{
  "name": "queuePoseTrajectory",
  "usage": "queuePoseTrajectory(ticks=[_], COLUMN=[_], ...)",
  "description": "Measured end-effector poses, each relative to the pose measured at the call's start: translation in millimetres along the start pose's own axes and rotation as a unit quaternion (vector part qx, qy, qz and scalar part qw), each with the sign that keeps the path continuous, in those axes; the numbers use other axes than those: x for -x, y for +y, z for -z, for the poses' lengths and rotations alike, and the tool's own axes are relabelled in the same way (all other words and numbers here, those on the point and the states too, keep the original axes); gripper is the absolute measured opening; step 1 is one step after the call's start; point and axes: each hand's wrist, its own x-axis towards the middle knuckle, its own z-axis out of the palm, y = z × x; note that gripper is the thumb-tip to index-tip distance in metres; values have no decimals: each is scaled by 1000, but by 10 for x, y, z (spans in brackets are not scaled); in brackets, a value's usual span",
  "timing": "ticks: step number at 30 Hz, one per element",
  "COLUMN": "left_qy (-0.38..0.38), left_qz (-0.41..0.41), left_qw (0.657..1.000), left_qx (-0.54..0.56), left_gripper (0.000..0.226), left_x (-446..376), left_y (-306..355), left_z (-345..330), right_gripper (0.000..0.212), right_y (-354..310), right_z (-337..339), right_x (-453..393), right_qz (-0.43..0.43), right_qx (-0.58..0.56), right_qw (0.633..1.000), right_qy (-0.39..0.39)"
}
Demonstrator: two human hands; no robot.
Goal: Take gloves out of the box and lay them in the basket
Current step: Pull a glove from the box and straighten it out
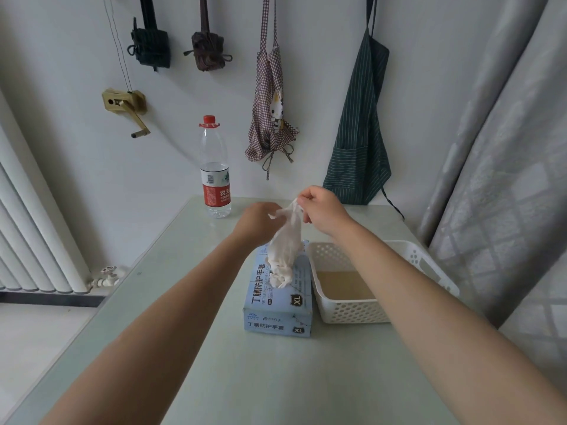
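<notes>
Two bare hands up over the glove box (277, 305), both on one white glove (287, 240). Right hand (322, 210): fingers curled, thumb and fingertips pinching the glove's top edge, the highest point of the glove. Left hand (259, 223): seen from the back, fingers curled toward the glove's upper left edge; looks like a pinch there, but the fingertips are hidden behind the hand and the glove, so exact contact can't be confirmed.

Glove hangs down from the two hands, stretched between them at the top. Lower end is bunched at the opening in the box top, where more white glove material sticks out; can't tell whether the held glove is fully clear of the box.

Box: light blue carton, "XL" printed on top and on the near face, lying flat on the pale green table (245, 378), long side running away from the camera.

White perforated plastic basket (352, 311) sits just right of the box, sides close or touching, can't tell which. Brown flat bottom visible inside, no gloves seen in it. Right forearm crosses over its near right corner.

Also on the table: clear water bottle (214, 173), red cap and red label, upright at the far edge, well apart from the box. On the wall behind: checkered apron (270, 118) and dark green striped apron (359, 133).
</notes>
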Motion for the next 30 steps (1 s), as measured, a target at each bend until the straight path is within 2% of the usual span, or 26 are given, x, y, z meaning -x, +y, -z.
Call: queuePoseTrajectory(ticks=[2,4,6,8,10,12,13,17,19,22,24,26,28,30], left_qy=[50,76,93,112,119,113,108,67,38,26,38,25,-36,-114], left_qz=[12,12,13,28,54,77,86,140,176,221,251,284,303,294], left_qw=[999,996,992,984,975,969,968,953,929,910,908,908,906,919], left_qx=[15,38,79,134,177,205,209,261,323,350,334,307,291,235], left_gripper=[27,27,24,26,31,30,29,29,22,20,17,16,17,21], left_x=[-47,-80,-83,-79,-65,-31,-10,67,127,198,205,220,264,316], left_y=[18,73,144,212,241,240,232,200,214,217,163,122,122,175], left_z=[66,122,161,180,193,202,217,255,236,174,131,91,67,46], right_gripper=[12,27,54,63,43,17,15,20,20,19,17,14,21,31], right_y=[-17,3,24,70,153,200,224,232,226,233,247,256,248,236], right_z=[60,107,129,104,70,64,78,173,205,262,322,407,464,521], right_x=[13,41,74,100,108,144,148,180,212,276,284,308,315,310], right_qz=[10,4,-25,-52,-58,-61,-68,-119,-127,-123,-129,-136,-141,-138], right_qx=[-25,-46,-40,-17,-9,-16,-21,-108,-169,-198,-190,-179,-195,-209], right_qw=[1000,999,998,993,993,996,997,987,977,971,969,969,968,968], right_qy=[16,4,-51,-102,-106,-58,-33,11,0,-47,-94,-101,-66,-29])
